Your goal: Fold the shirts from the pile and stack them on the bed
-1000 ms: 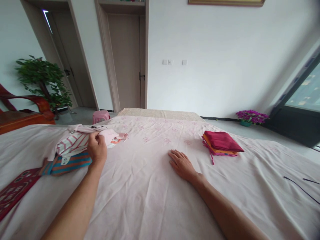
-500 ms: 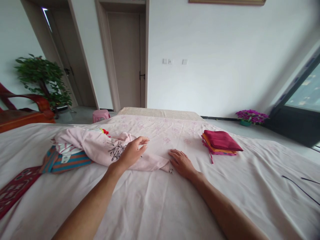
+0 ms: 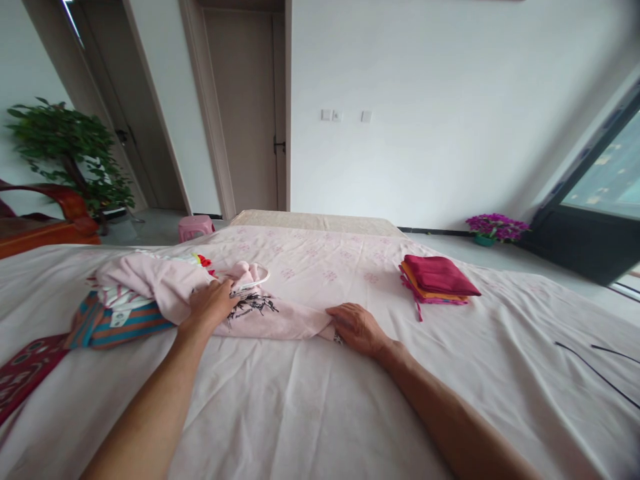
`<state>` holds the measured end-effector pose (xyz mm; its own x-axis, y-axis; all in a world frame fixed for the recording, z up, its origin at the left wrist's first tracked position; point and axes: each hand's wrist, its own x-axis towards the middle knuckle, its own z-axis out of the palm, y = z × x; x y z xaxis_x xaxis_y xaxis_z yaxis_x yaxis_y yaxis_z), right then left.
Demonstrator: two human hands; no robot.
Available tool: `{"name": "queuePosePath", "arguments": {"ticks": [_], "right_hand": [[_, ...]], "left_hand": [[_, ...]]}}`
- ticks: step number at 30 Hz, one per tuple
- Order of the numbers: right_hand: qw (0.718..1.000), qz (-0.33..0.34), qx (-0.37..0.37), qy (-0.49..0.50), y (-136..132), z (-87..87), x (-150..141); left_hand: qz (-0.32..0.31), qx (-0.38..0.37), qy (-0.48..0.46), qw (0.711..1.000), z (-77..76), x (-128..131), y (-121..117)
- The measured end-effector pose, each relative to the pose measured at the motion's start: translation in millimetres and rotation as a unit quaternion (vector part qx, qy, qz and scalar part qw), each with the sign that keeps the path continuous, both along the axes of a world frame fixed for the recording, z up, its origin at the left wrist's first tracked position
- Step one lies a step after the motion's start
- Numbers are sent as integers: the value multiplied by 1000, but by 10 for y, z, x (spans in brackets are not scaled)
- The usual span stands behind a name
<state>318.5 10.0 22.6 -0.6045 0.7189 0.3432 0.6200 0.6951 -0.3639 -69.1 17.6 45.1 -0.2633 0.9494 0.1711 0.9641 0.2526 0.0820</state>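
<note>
A pale pink garment [image 3: 285, 319] with a black branch-like print stretches across the bed, its left part bunched. My left hand [image 3: 213, 303] lies on its middle, beside the print, with the fingers curled into the cloth. At the garment's narrow right end, my right hand [image 3: 357, 327] is closed on the edge, the fingertips partly hidden. Under the bunched part lie a blue-and-orange striped cloth [image 3: 107, 327] and red-striped white fabric. A white loop shows at the garment's far edge.
To the right sits a folded stack of dark red and orange cloths [image 3: 440, 275]. A dark red patterned cloth [image 3: 33, 373] lies at the left, and thin black cords [image 3: 595, 373] at the right. Beyond the bed are a pink stool [image 3: 195, 227] and purple flowers [image 3: 497, 228].
My left hand has moved left and down from above the garment onto it. My right hand has gone from lying flat beside the garment's end to closing on it.
</note>
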Motion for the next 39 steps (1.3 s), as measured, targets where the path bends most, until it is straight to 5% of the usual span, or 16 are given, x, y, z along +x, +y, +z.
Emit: {"name": "queuePosePath", "arguments": {"ticks": [5, 12, 17, 21, 24, 29, 34, 39], "right_hand": [[999, 37, 2, 5, -128, 143, -61], [1000, -1, 25, 8, -140, 40, -209], [962, -183, 66, 189, 86, 16, 43], [890, -330, 89, 301, 340, -62, 393], [890, -342, 50, 296, 444, -152, 553], [933, -304, 15, 189, 459, -215, 547], [946, -323, -12, 6, 386, -180, 431], [953, -300, -6, -33, 342, -119, 396]], "left_hand": [[-1, -19, -35, 999, 4, 3, 1], [-51, -6, -152, 987, 171, 117, -12], [-190, 24, -377, 906, 396, 380, -161], [-237, -92, -474, 843, 476, 593, -280], [-230, -68, -399, 885, 349, 642, -233], [-166, 47, -228, 958, -5, 616, -81], [-180, 0, -188, 965, -184, 642, -59], [-191, 16, -174, 966, -192, 674, -72]]}}
